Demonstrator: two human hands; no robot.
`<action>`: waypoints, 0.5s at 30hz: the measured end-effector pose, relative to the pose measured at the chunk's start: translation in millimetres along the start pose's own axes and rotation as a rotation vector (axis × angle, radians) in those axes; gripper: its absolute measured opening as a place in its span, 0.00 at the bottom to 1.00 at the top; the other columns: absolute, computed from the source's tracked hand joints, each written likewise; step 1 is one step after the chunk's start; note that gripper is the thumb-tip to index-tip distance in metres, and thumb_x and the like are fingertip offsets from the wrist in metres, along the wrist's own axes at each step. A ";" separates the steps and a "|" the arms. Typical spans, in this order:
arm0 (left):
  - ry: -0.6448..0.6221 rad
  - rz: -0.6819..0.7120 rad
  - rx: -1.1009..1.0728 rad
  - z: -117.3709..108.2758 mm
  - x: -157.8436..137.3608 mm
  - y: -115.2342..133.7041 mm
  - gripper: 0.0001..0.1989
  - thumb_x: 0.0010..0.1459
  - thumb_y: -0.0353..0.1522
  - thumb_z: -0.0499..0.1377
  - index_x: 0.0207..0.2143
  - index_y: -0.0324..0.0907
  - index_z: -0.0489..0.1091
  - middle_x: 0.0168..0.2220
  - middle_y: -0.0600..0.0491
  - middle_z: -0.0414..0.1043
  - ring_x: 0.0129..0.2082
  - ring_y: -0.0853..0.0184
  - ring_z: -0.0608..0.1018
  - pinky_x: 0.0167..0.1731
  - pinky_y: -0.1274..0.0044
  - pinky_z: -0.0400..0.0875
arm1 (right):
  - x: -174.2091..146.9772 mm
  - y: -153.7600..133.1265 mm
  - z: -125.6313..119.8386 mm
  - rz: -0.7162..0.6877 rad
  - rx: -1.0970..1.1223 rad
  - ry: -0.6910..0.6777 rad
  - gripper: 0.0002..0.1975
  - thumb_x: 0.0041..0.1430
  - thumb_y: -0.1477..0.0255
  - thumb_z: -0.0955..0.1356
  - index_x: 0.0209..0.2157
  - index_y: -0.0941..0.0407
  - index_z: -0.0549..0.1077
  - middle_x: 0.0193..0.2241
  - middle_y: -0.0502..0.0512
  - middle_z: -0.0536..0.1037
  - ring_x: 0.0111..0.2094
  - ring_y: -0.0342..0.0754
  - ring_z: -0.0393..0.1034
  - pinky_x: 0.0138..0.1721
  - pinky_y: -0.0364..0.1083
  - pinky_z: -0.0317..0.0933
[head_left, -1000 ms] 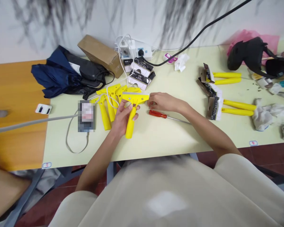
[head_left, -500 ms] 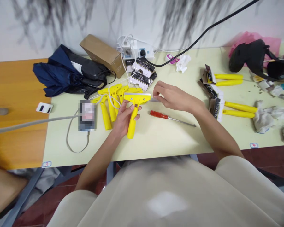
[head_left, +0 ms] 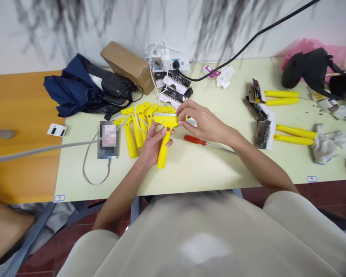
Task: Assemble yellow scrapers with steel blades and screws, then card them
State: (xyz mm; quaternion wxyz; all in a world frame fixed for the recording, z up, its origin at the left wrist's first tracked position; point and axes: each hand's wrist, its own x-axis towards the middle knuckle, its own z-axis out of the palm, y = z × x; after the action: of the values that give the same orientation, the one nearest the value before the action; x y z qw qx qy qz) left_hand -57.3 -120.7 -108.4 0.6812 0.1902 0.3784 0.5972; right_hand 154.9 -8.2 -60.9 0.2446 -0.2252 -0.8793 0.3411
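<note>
My left hand (head_left: 150, 149) is closed around the neck of a yellow scraper (head_left: 163, 153), its handle pointing down and its wide head upward. A metal blade (head_left: 165, 114) lies along the top edge of the head. My right hand (head_left: 204, 122) has its fingers bent and pinched at the right end of the head, covering that corner. Just below the right hand rests a screwdriver (head_left: 195, 140) with a red handle; its shaft tip is hidden by the forearm. Several more yellow scrapers (head_left: 129, 143) lie behind my left hand, a white cable across them.
At the right lie yellow-handled scrapers (head_left: 295, 131) with black-and-white card sleeves (head_left: 265, 132). Similar cards (head_left: 173, 96) lie by a power strip (head_left: 181, 66). A cardboard box (head_left: 128, 67), a dark blue umbrella (head_left: 75, 90) and crumpled tissue (head_left: 225, 77) are at the back.
My right hand has moved left and slightly down, its fingers now on the right end of the scraper head. The left hand keeps its hold on the scraper.
</note>
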 end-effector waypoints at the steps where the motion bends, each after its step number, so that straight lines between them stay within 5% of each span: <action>1: 0.000 0.000 0.000 0.0 -0.1 0.1 0.24 0.56 0.33 0.79 0.48 0.50 0.70 0.43 0.55 0.76 0.40 0.69 0.81 0.24 0.83 0.69 | 0.0 0.0 0.3 0.000 -0.005 0.005 0.08 0.79 0.65 0.66 0.46 0.53 0.75 0.57 0.66 0.78 0.55 0.60 0.76 0.61 0.61 0.69; 9: 0.001 -0.010 0.000 -1.8 -0.3 -1.9 0.23 0.56 0.33 0.79 0.46 0.49 0.70 0.43 0.54 0.77 0.41 0.68 0.82 0.24 0.83 0.69 | 1.6 -1.1 5.1 0.016 0.020 0.026 0.06 0.76 0.68 0.66 0.45 0.54 0.75 0.53 0.65 0.79 0.52 0.58 0.77 0.55 0.58 0.72; 15: -0.003 -0.010 0.038 -0.7 -1.1 -0.6 0.24 0.54 0.35 0.80 0.47 0.50 0.71 0.43 0.54 0.78 0.41 0.67 0.82 0.24 0.82 0.69 | 4.9 3.4 9.4 0.310 0.468 0.081 0.13 0.63 0.64 0.77 0.42 0.52 0.73 0.39 0.52 0.80 0.35 0.50 0.79 0.39 0.50 0.78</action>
State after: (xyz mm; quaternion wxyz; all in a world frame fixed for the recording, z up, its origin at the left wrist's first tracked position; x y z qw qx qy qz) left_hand -57.4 -122.1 -108.9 0.6809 0.2020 0.3898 0.5861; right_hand 146.4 -7.7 -68.0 0.2700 -0.3079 -0.7210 0.5590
